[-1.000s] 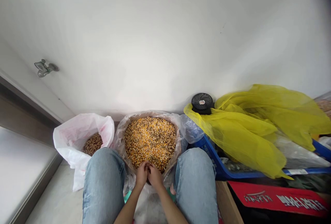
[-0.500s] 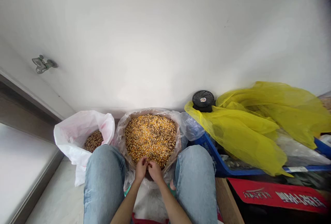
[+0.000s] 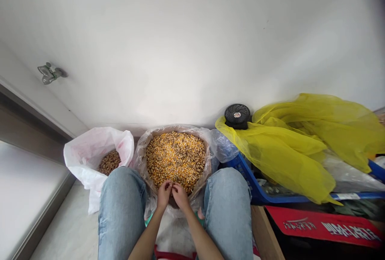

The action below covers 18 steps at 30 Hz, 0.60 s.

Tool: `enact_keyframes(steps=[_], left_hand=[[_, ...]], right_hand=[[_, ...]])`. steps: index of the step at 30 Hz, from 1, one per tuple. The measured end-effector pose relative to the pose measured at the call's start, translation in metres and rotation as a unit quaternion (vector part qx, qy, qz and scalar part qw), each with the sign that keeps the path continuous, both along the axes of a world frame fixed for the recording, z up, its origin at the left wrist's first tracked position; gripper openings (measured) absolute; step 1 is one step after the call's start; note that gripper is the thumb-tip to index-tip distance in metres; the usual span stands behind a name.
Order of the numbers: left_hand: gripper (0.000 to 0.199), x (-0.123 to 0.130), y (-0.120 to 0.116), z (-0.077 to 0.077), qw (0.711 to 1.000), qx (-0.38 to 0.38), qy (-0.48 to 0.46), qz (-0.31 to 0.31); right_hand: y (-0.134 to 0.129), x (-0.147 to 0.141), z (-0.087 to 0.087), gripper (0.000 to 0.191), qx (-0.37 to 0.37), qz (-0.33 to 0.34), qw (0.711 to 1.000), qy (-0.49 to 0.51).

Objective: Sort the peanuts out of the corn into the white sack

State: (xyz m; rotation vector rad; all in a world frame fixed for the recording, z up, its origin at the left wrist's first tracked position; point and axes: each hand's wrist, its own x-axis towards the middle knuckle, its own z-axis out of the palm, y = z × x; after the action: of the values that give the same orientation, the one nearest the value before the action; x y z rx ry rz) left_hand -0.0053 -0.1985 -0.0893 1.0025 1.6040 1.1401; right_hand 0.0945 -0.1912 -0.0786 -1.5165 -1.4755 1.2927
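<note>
A clear plastic bag [image 3: 140,152] stands between my knees, full of yellow corn kernels mixed with brown unshelled peanuts [image 3: 176,158]. Over its near edge, my left hand [image 3: 164,194] and my right hand [image 3: 179,196] meet, with the fingertips of both pinched close together. Whatever small thing lies between those fingers is too tiny and covered to name. Left of my knee sits a white plastic bag [image 3: 81,152], its mouth open, holding brown peanuts [image 3: 109,163] at the bottom.
To the right is a blue plastic crate [image 3: 279,200] with yellow mesh netting [image 3: 282,152] draped over it. A small black fan [image 3: 237,115] stands behind the netting. Nearer are a red printed box flap [image 3: 321,226] and a wall tap [image 3: 49,73] at far left.
My fingertips have shifted slightly and drawn a little closer together at the bag's near edge. The view has moved very slightly; the bags and crate stay in place.
</note>
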Motion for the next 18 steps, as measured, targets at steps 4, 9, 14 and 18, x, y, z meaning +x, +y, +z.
enact_keyframes(steps=[4, 9, 14, 18], left_hand=[[0.028, -0.002, 0.003, -0.003, 0.996, -0.012, -0.066, 0.058], [0.039, -0.005, 0.003, -0.001, 0.985, -0.022, -0.135, 0.105], [0.043, -0.005, 0.002, 0.001, 0.97, -0.043, -0.205, 0.126], [0.039, -0.005, 0.001, 0.0, 0.969, -0.035, -0.212, 0.121]], right_hand=[[0.003, 0.0, 0.0, 0.022, -0.016, -0.048, 0.997, 0.055], [0.004, 0.002, 0.0, 0.041, -0.127, -0.133, 0.964, 0.19], [0.003, 0.004, 0.006, 0.037, -0.207, -0.242, 0.872, 0.373], [0.003, 0.006, 0.014, 0.037, -0.234, -0.261, 0.815, 0.461]])
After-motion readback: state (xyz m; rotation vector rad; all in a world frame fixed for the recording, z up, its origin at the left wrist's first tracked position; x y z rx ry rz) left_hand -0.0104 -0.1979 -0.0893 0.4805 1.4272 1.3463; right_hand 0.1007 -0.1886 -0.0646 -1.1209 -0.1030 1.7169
